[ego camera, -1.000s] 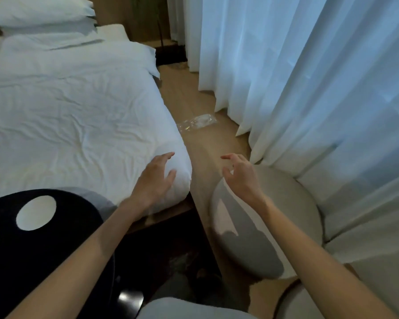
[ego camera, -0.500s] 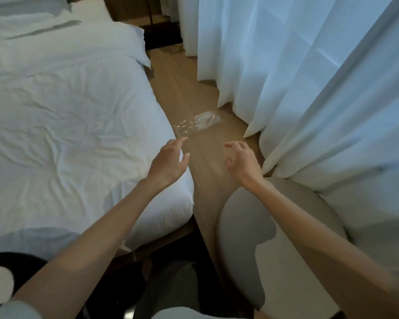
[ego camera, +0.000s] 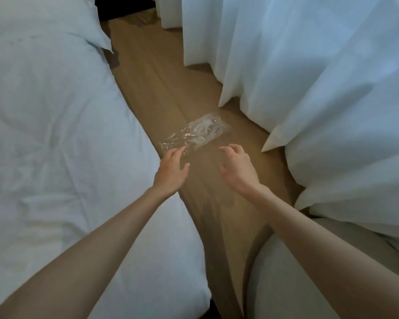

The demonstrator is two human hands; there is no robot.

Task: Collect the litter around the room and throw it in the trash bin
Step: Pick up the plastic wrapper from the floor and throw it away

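Observation:
A crumpled clear plastic wrapper (ego camera: 197, 132) lies flat on the wooden floor (ego camera: 161, 84) between the bed and the curtain. My left hand (ego camera: 172, 170) reaches toward its near left end, fingers spread, fingertips just short of or barely at the plastic's edge; it holds nothing. My right hand (ego camera: 236, 168) hovers a little to the right of and nearer than the wrapper, fingers curled apart and empty. No trash bin is in view.
A bed with a white duvet (ego camera: 55, 134) fills the left side. White floor-length curtains (ego camera: 309, 77) hang along the right. A round grey cushioned seat (ego camera: 286, 284) sits at the lower right. The floor strip between them is narrow.
The view has moved forward along the floor strip. Both hands have come much closer to the wrapper, and the black round object at the lower left has dropped out of view.

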